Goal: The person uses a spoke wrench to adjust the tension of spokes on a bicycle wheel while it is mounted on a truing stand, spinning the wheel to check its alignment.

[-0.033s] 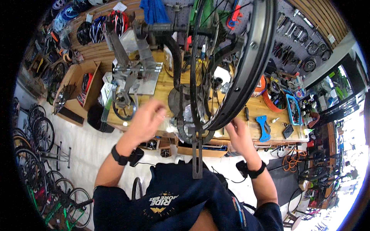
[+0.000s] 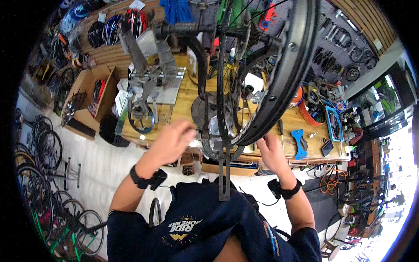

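Note:
A bicycle wheel stands upright in a dark metal truing stand, its black rim (image 2: 283, 83) curving toward me on the right. The stand's flat slotted bar (image 2: 224, 179) points down toward my chest. My left hand (image 2: 172, 139) hangs beside the stand's left lower side, fingers loosely bent and apart, with nothing seen in them. Close to the lower right of the rim is my right hand (image 2: 271, 150). Its fingertips are partly hidden at the rim, so I cannot tell whether they touch or grip it. Spokes and a cassette (image 2: 252, 37) show within the wheel.
On the wooden workbench (image 2: 179, 115) lie a blue tool (image 2: 299, 144), a screwdriver (image 2: 281, 129), an orange round tray (image 2: 310, 114) and a blue tray (image 2: 334, 124). A metal fixture (image 2: 150, 83) stands at left. Cardboard boxes (image 2: 85, 105) and bicycles (image 2: 48, 153) fill the left side.
My left hand has shifted a little to the right, closer to the stand. My right hand stays almost where it was, beside the rim.

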The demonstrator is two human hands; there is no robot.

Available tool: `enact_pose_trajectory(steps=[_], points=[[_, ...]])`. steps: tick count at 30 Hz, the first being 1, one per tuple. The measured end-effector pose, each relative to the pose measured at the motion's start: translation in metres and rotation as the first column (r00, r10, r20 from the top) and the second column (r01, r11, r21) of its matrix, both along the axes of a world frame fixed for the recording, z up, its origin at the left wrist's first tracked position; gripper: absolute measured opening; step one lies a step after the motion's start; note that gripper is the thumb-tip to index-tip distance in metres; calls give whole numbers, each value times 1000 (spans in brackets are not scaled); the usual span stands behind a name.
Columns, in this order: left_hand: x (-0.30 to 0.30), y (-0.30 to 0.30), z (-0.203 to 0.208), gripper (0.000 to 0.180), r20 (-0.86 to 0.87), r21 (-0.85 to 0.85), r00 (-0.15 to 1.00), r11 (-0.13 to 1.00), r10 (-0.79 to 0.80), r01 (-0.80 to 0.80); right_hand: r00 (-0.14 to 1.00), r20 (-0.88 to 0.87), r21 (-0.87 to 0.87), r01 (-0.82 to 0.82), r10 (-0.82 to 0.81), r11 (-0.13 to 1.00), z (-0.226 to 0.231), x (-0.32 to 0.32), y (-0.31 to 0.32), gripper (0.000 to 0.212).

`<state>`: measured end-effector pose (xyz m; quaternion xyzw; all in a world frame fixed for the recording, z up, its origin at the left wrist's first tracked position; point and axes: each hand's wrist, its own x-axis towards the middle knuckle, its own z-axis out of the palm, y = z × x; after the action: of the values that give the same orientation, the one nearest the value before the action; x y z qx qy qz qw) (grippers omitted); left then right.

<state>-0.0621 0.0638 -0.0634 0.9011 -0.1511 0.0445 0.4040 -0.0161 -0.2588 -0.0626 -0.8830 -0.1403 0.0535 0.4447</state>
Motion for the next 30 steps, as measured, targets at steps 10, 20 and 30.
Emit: enact_pose_trajectory(steps=[10, 20, 30], points=[[-7, -48, -35, 42, -155, -320, 977, 929, 145, -188, 979, -143, 425, -72, 146, 902, -48, 8, 7, 29], [1, -55, -33, 45, -752, -512, 650, 524, 109, -680, 884, -351, 531, -82, 307, 844, -51, 24, 9, 50], [-28, -84, -35, 43, -265, -422, 815, 699, 515, -578, 944, 84, 290, -328, 318, 899, -52, 24, -10, 34]])
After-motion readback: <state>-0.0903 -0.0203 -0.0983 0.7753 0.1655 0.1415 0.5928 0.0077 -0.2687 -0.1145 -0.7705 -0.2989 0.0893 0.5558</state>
